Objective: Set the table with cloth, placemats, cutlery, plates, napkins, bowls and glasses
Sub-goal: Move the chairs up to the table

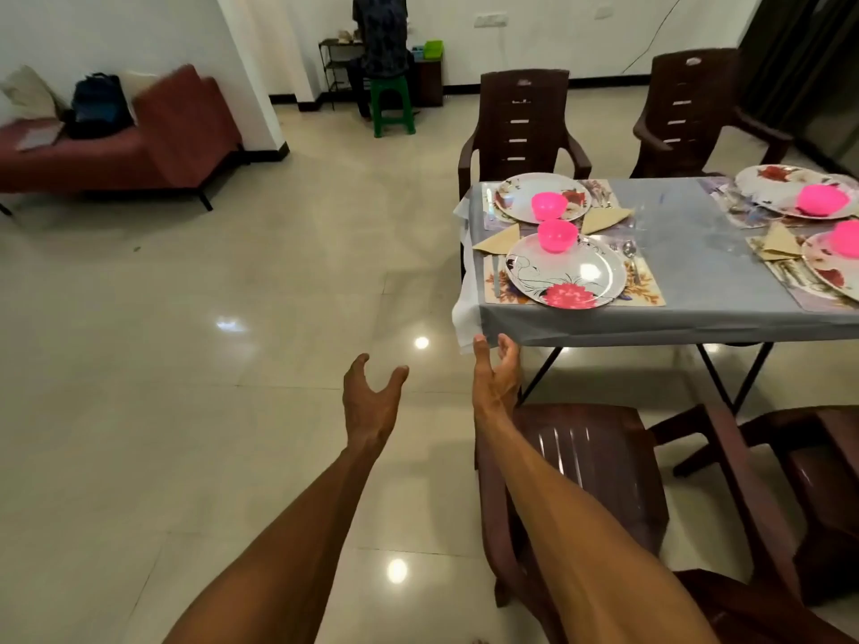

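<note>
The table stands at the right under a grey cloth (688, 281). On it lie floral placemats (646, 295), flowered plates (564, 271), pink bowls (557, 234), folded tan napkins (499, 238) and cutlery (631, 249). A second plate (520, 192) with a pink bowl (549, 205) sits behind, and more plates and bowls (820, 199) lie at the far right. My left hand (372, 402) hangs over the floor, fingers spread, holding nothing. My right hand (496, 378) is just below the cloth's near left corner, fingers relaxed and holding nothing.
Brown plastic chairs stand behind the table (523, 127) (688, 109) and in front of it (590, 462) (809, 457). A red sofa (139, 146) with a bag is at the left. A person (381, 34) sits on a green stool (393, 104) at the back.
</note>
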